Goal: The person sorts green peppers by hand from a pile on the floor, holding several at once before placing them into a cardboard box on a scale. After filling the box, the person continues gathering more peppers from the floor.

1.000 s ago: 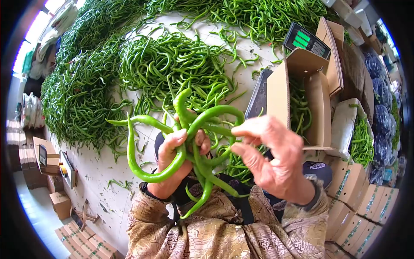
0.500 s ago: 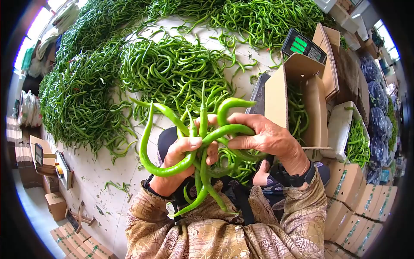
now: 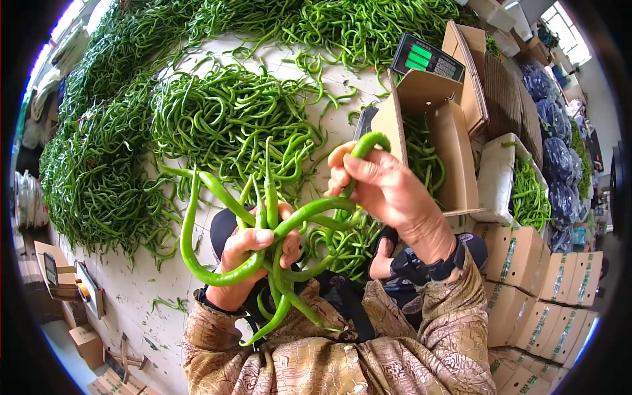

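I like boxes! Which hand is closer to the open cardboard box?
Right. The right hand, holding one pepper, is beside the cardboard box; the left hand, gripping a pepper bunch, is farther off.

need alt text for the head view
The left hand grips a bunch of long green peppers while the right hand pinches one curved pepper beside it. Pepper heaps cover the floor behind, with an open box at right.

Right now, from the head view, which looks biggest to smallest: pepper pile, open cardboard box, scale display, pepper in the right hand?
1. Pepper pile.
2. Open cardboard box.
3. Scale display and the pepper in the right hand look alike; the pepper is nearer the camera, so I won't rank them.
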Tool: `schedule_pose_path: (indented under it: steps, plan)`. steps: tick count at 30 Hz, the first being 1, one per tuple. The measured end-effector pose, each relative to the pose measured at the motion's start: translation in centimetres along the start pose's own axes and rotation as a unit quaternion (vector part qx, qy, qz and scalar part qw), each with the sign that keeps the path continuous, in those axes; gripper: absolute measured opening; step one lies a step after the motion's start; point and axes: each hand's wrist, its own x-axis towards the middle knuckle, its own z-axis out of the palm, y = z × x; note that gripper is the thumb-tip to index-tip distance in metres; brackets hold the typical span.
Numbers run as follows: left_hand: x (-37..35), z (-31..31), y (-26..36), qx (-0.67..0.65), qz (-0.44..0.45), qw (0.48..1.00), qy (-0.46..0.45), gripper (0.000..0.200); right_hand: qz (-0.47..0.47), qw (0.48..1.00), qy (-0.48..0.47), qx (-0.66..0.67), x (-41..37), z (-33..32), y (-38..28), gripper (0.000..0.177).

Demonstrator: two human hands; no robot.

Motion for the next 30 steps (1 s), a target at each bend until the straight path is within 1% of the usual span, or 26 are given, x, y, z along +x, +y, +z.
schedule_pose_path:
  steps: [2,3,4,6,7,10,11,14,16,17,18,19,20,22,23,26,30]
  plan:
    - [0.0,-0.5,-0.2,0.016,-0.003,0.999,-0.027,0.044,0.013,0.999,0.017,0.042,0.3,-0.6,-0.5,0.025]
    - [0.2,-0.4,-0.1,0.017,0.008,0.999,-0.051,0.039,-0.017,0.999,0.028,0.038,0.7,-1.7,-0.3,0.025]
    - [0.0,-0.1,0.0,0.012,0.012,0.999,-0.045,0.037,-0.044,0.996,0.06,0.049,1.0,-2.9,-0.2,0.023]
    - [-0.2,-0.3,0.0,-0.027,0.012,0.995,-0.093,0.037,-0.094,0.985,0.084,0.12,1.3,-4.5,-0.3,0.023]
    - [-0.4,-0.2,0.0,-0.034,0.018,0.994,-0.098,0.036,-0.118,0.982,0.067,0.135,1.2,-5.3,-0.5,0.024]
    - [-0.3,-0.4,-0.2,-0.011,0.012,0.997,-0.08,0.036,-0.121,0.979,0.056,0.155,0.4,-6.0,-1.3,0.033]
    - [-0.3,-0.2,-0.3,-0.009,0.014,0.998,-0.064,0.036,-0.127,0.982,0.03,0.135,0.4,-6.6,-1.3,0.038]
    - [0.1,-1.0,-0.5,0.04,0.022,0.995,-0.091,0.04,-0.142,0.981,0.094,0.09,-0.8,-4.2,-1.8,0.039]
    - [-0.3,-0.8,-0.3,0.034,0.012,0.998,-0.046,0.042,-0.143,0.982,0.117,-0.02,-1.7,-2.8,-2.0,0.041]
    - [-0.3,-0.8,-0.3,0.035,0.016,0.999,-0.026,0.042,-0.144,0.967,0.131,-0.165,-2.4,-2.1,-2.0,0.039]
    - [-0.3,-0.7,-0.3,0.035,0.019,0.999,-0.006,0.042,-0.14,0.93,0.145,-0.308,-3.0,-1.5,-2.0,0.038]
    - [-0.3,-0.5,-0.3,0.029,0.021,0.999,-0.002,0.043,-0.118,0.887,0.144,-0.424,-3.5,-1.2,-1.9,0.032]
    - [-0.2,-0.5,-0.3,0.026,0.022,0.999,-0.013,0.043,-0.092,0.87,0.134,-0.465,-3.8,-1.1,-1.3,0.029]
    - [-0.2,-0.5,-0.3,0.023,0.025,0.999,-0.021,0.042,-0.104,0.857,0.111,-0.493,-4.0,-1.5,-0.2,0.031]
    - [-0.3,-0.3,-0.5,-0.015,0.04,0.999,0.011,0.041,-0.144,0.843,0.114,-0.506,-4.1,-1.9,0.4,0.031]
    - [-0.3,-0.3,-0.6,-0.011,0.042,0.999,0.011,0.041,-0.164,0.747,0.158,-0.625,-4.9,-2.2,0.4,0.035]
    - [-0.2,-0.2,-0.7,-0.011,0.043,0.999,0.012,0.041,-0.206,0.577,0.179,-0.77,-5.9,-2.6,0.3,0.05]
